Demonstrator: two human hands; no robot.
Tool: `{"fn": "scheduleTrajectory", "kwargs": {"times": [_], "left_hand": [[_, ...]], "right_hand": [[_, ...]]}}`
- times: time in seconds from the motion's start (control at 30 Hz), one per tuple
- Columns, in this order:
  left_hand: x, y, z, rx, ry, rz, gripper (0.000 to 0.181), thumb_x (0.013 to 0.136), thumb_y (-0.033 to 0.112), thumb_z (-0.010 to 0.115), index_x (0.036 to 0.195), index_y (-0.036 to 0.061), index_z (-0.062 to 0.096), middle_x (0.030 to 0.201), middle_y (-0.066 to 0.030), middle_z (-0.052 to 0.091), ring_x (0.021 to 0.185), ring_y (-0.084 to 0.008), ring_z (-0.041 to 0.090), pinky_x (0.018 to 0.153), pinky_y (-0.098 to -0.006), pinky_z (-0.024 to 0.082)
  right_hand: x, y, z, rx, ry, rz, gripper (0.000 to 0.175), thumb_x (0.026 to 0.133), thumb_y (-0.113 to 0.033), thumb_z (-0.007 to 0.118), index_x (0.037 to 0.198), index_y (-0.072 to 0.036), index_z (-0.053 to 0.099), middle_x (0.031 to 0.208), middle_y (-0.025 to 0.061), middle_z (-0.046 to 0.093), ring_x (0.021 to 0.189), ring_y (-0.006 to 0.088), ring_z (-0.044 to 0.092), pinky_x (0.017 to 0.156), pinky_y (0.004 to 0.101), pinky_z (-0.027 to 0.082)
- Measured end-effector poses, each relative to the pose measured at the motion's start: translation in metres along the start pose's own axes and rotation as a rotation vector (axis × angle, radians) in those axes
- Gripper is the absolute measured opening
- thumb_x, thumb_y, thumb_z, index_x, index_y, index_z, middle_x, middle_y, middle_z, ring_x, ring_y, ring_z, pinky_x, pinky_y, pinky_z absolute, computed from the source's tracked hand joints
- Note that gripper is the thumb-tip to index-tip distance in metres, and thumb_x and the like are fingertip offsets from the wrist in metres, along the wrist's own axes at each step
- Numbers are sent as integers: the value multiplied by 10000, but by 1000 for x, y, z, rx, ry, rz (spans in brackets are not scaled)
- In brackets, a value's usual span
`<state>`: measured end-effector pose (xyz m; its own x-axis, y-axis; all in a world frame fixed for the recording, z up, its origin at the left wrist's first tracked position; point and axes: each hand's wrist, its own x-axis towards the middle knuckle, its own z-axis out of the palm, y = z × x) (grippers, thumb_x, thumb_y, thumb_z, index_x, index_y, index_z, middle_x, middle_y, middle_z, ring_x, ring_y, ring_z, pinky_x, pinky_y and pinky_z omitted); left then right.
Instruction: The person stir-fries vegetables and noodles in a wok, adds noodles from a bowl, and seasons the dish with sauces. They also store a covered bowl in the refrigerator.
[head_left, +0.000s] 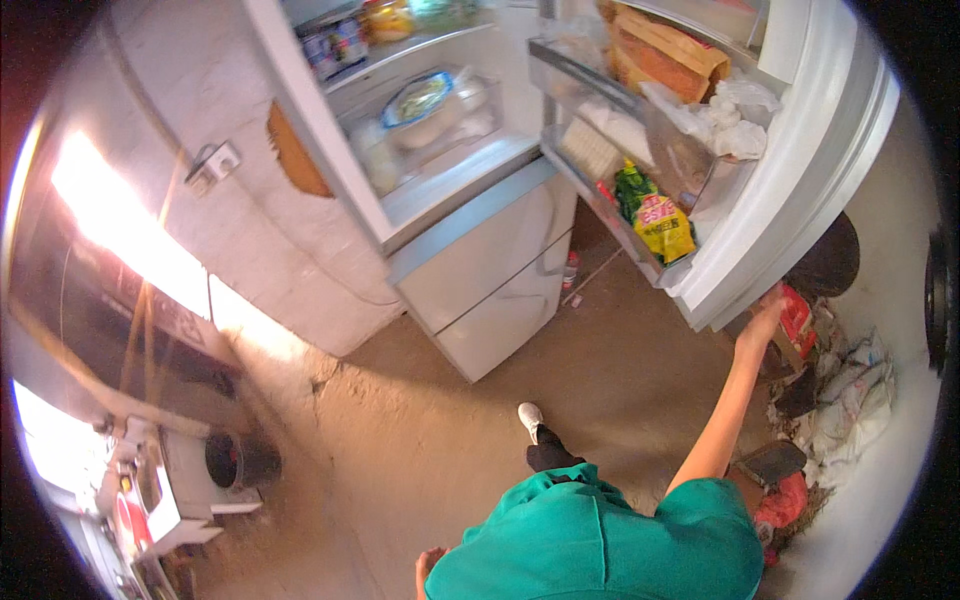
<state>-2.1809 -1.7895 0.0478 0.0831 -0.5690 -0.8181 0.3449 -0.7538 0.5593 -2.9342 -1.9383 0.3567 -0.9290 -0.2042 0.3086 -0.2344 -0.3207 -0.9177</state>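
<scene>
A refrigerator stands with its upper door (795, 165) swung wide to the right. My right hand (763, 319) is at the door's lower outer edge, partly behind it; whether the fingers grip the edge is unclear. The door shelves carry a yellow-green packet (660, 225), a brown paper bag (660, 56) and white plastic bags (739, 120). Inside the compartment is a blue-rimmed bowl (420, 101), with jars (388, 20) on the shelf above. Two drawers (487, 262) below are closed. Near my left side, my left hand (429, 561) hangs low, mostly hidden by my green shirt.
Plastic bags and debris (847, 397) lie along the right wall, near a dark round object (829, 255). A small bottle (571, 268) stands beside the refrigerator. At the lower left are a dark bucket (251, 459) and a white table (166, 510). A wall socket (223, 160) has a cable.
</scene>
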Motion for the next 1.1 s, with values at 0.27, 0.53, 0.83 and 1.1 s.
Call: {"fn": "scheduleTrajectory", "kwargs": {"times": [0.27, 0.53, 0.83, 1.1], "left_hand": [[-121, -127, -35, -240, 486, -64, 255, 881, 150, 465, 939, -93, 518, 942, -205, 606, 851, -334, 621, 775, -412, 535], [-135, -152, -59, -416, 591, 97, 228, 895, 138, 428, 925, -77, 496, 951, -200, 592, 864, -331, 613, 778, -400, 542], [-18, -16, -191, -976, 547, 66, 233, 892, 49, 397, 1041, -113, 473, 997, -247, 580, 884, -396, 617, 717, -470, 570], [-36, 20, -271, -1157, 817, 12, 243, 877, 12, 428, 1060, -141, 479, 1020, -264, 574, 879, -410, 620, 731, -474, 564]], "right_hand": [[-70, 2, 6, -300, -221, -34, 845, 892, -624, 330, 1386, 54, 232, 1408, 258, 286, 1282, 339, 338, 1035, 430, 285], [-211, -42, 115, -486, -408, -598, 665, 885, -308, 568, 1306, 124, 287, 1283, 320, 393, 1174, 398, 434, 977, 443, 346], [-357, -42, 307, -478, -200, -957, 609, 861, -305, 608, 1205, 132, 362, 1178, 298, 457, 1074, 416, 484, 940, 480, 381], [-421, -15, 424, -637, -39, -977, 719, 814, -483, 613, 1143, 127, 423, 1106, 283, 491, 983, 421, 524, 849, 505, 434]]}}
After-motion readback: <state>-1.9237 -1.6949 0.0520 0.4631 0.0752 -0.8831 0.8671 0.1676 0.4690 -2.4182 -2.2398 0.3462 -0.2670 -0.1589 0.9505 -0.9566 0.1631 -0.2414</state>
